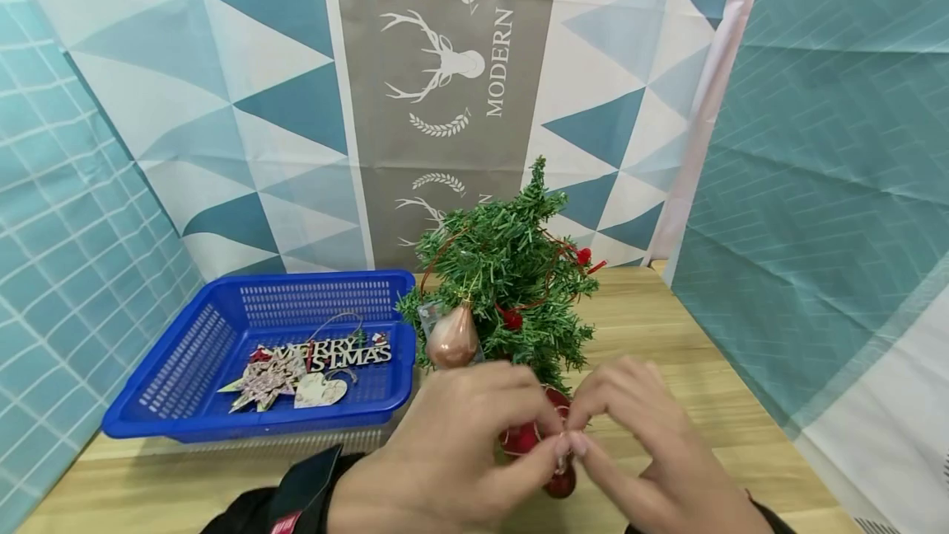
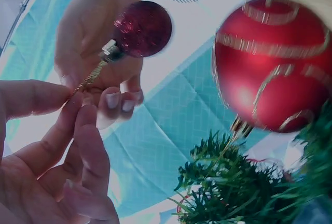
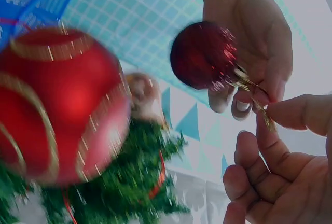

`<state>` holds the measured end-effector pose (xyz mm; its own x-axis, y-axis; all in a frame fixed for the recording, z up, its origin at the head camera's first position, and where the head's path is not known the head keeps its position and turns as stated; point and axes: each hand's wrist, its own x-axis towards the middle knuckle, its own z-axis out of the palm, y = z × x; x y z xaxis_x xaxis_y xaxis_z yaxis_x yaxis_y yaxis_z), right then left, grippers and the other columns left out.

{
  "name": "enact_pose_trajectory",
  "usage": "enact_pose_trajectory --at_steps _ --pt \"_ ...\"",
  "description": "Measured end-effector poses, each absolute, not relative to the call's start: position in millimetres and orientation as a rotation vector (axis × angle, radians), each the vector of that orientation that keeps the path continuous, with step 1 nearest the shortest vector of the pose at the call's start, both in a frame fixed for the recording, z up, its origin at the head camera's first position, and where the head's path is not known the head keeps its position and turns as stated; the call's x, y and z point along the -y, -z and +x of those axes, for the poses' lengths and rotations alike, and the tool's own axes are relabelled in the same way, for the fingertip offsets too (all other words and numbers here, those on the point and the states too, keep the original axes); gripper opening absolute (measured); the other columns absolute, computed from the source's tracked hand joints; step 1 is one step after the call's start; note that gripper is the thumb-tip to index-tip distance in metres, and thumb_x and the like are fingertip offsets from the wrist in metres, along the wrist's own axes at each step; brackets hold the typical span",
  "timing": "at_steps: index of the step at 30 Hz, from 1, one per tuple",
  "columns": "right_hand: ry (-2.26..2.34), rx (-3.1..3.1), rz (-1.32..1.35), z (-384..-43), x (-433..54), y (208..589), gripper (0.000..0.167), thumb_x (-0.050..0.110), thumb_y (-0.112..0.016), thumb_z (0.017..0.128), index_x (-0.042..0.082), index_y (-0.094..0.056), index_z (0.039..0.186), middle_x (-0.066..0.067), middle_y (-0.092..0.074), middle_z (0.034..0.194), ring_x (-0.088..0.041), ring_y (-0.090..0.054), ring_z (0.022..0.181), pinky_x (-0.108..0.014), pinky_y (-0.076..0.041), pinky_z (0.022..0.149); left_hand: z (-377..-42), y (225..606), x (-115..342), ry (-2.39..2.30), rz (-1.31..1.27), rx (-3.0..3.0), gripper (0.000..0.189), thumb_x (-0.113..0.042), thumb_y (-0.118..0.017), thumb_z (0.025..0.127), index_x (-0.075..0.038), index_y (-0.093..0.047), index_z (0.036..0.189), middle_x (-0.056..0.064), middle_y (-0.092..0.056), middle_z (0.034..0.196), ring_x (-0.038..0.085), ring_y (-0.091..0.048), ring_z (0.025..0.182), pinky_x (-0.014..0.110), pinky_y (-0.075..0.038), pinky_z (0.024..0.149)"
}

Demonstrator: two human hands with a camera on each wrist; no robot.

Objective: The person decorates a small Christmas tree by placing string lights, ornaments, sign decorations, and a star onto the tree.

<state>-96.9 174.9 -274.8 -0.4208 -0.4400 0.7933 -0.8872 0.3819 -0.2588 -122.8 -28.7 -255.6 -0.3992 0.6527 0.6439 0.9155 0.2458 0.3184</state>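
Observation:
A small dark red glitter bauble [image 2: 144, 28] hangs from a gold cord [image 2: 89, 76]. My left hand [image 1: 460, 443] pinches this cord between thumb and forefinger. From the other side, my right hand [image 1: 652, 443] pinches the cord too, its fingertips meeting the left ones in the head view. Just beyond the hands is a larger red bauble [image 3: 67, 105] with gold glitter bands, on a low branch of a small green Christmas tree [image 1: 511, 245]; the hands partly hide it in the head view. A shiny rose-gold teardrop ornament [image 1: 454, 340] hangs at the tree's front left.
Left of the tree stands a blue plastic basket [image 1: 178, 427]. Inside lie a MERRY CHRISTMAS sign [image 1: 348, 353], star-shaped ornaments [image 1: 267, 381] and a pale heart-shaped tag [image 1: 320, 390]. A red garland with pompoms [image 1: 511, 318] winds round the tree. Patterned cloth [image 1: 445, 23] hangs behind the wooden table [image 1: 712, 402].

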Motion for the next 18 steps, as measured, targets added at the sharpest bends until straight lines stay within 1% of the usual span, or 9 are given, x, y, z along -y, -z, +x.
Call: enact_pose_trajectory --at_steps 3,5,8,11,15,18 --pt "-0.902 2.055 1.042 -101 -184 263 0.007 0.014 -0.061 0.094 0.020 -0.061 0.090 0.013 -0.056 0.089 -0.009 -0.047 0.086 -0.028 -0.029 0.080 -131 243 16 0.892 -1.405 2.143 0.007 -0.021 -0.067 0.088 -0.018 -0.070 0.083 -0.013 -0.060 0.081 -0.003 -0.052 0.075 0.011 -0.040 0.067" --pt "-0.895 2.079 1.000 -108 -189 259 0.013 0.008 -0.063 0.091 0.021 -0.061 0.091 0.014 -0.057 0.088 -0.009 -0.047 0.085 -0.029 -0.030 0.080 -138 238 10 0.823 -1.367 2.135 0.006 -0.021 -0.068 0.088 -0.018 -0.071 0.084 -0.011 -0.061 0.081 0.001 -0.053 0.077 0.017 -0.040 0.068" --pt "-0.864 2.140 0.929 -118 -196 256 0.021 0.003 -0.066 0.087 0.023 -0.060 0.090 0.015 -0.056 0.088 -0.008 -0.047 0.084 -0.030 -0.030 0.079 -149 236 3 0.719 -1.295 2.124 0.004 -0.022 -0.070 0.087 -0.020 -0.073 0.084 -0.011 -0.061 0.080 0.006 -0.051 0.075 0.024 -0.034 0.066" --pt "-0.816 2.182 0.870 -127 -200 255 0.024 0.002 -0.068 0.085 0.024 -0.061 0.090 0.016 -0.055 0.087 -0.009 -0.045 0.084 -0.032 -0.027 0.077 -157 235 -2 0.604 -1.205 2.117 0.004 -0.024 -0.072 0.085 -0.023 -0.074 0.083 -0.011 -0.058 0.079 0.009 -0.047 0.074 0.030 -0.028 0.066" --pt "-0.786 2.209 0.815 -137 -201 255 0.026 -0.001 -0.070 0.082 0.023 -0.062 0.089 0.015 -0.056 0.087 -0.010 -0.045 0.086 -0.037 -0.024 0.075 -165 237 -5 0.464 -1.114 2.114 0.004 -0.026 -0.073 0.085 -0.027 -0.076 0.081 -0.009 -0.052 0.078 0.013 -0.041 0.074 0.035 -0.025 0.070" --pt "-0.769 2.227 0.785 -143 -202 256 0.025 -0.001 -0.070 0.082 0.022 -0.062 0.088 0.015 -0.055 0.087 -0.010 -0.047 0.087 -0.039 -0.026 0.076 -169 239 -7 0.393 -1.072 2.105 0.007 -0.026 -0.071 0.086 -0.028 -0.076 0.082 -0.008 -0.048 0.078 0.015 -0.037 0.076 0.039 -0.023 0.073"
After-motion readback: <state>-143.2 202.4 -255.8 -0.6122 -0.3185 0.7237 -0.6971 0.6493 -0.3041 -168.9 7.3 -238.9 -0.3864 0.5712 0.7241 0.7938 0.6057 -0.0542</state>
